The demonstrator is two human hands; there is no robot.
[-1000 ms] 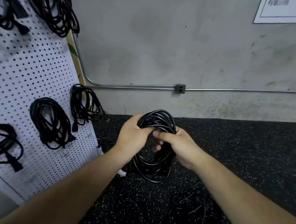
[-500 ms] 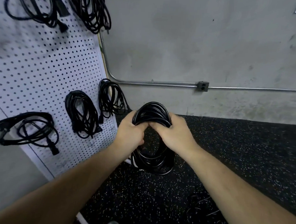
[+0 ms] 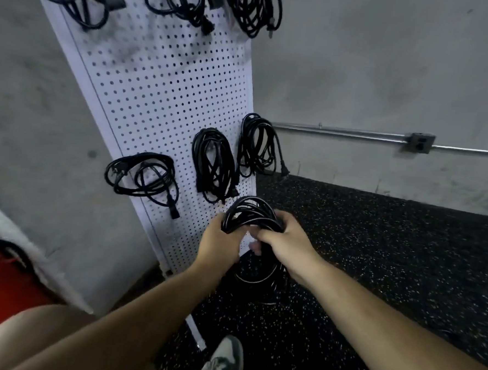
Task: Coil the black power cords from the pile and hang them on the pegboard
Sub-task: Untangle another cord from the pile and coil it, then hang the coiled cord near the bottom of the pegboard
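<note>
A grey concrete wall (image 3: 372, 78) fills the background, above a black rubber floor flecked with white (image 3: 390, 251). At left stands a tall white perforated pegboard (image 3: 162, 94). Black cord coils already hang on it: a top row of coils (image 3: 248, 7) and a lower row of three coils (image 3: 214, 166).

You hold one more coiled black power cord (image 3: 252, 211) in front of the board's lower right edge, just below the lower row. Its bottom loops dangle toward the floor. Your left hand (image 3: 219, 240) grips the coil's upper left side, fingers curled round the bundle. Your right hand (image 3: 285, 239) grips the upper right side, fingers wrapped over the strands. The pile is out of view.

To hang it well, keep both grips tight so no loop slips loose. Gather every strand at the top into one bundle. The band of holes between the two rows looks like the likeliest spot, so lift toward it. No free peg can be made out from here, so find one before letting go. Release a hand only once the whole bundle sits on the peg.
</note>
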